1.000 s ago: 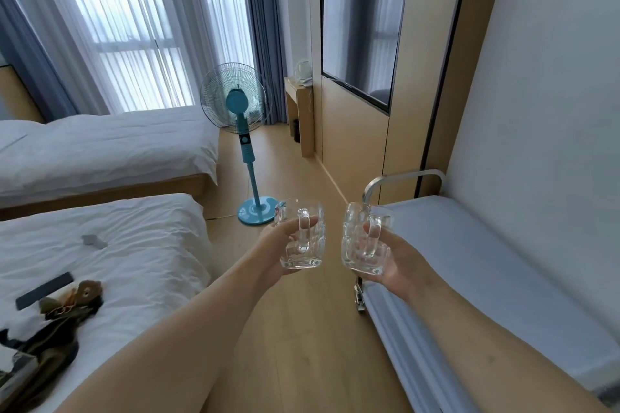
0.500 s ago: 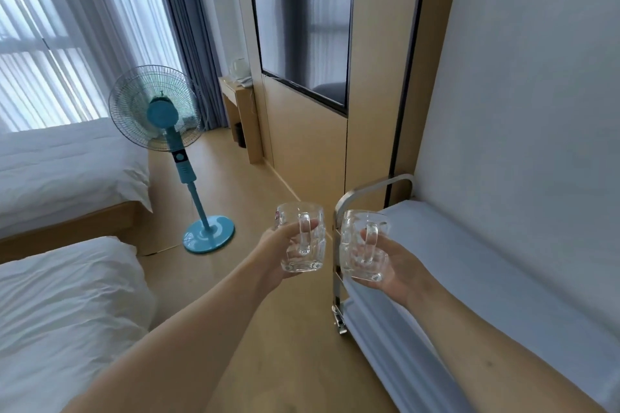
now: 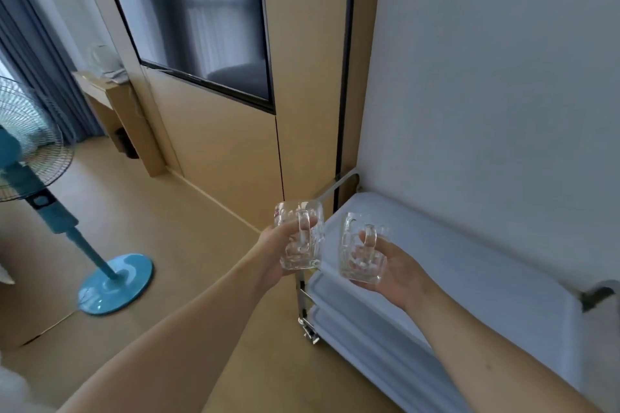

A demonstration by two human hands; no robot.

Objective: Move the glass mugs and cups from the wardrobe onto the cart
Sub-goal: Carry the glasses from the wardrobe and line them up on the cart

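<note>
Fingers [image 3: 313, 221] of the left hand [image 3: 278, 251] curl round the handle of one glass mug [image 3: 298, 235] and grip it tight. Fingers of the right hand [image 3: 391, 270] hold a second glass mug [image 3: 359, 250] the same way, with the thumb hooked by its handle. Both mugs stand upright in the air, side by side and close, but not touching. The left mug is over the wood floor [image 3: 174, 245], just beside the end of the cart [image 3: 469, 265]. The right mug is over the near corner of the cart's top shelf. This cart is pale blue-white with a silver metal frame [image 3: 345, 179], and it stands against a white wall [image 3: 486, 77]. More shelves show below the top one. Past the cart is a tan wood wall panel [image 3: 218, 151] with a dark TV screen [image 3: 201, 17] on it. A blue standing fan [image 3: 37, 171] is on the floor at the left, well apart from the cart.
</note>
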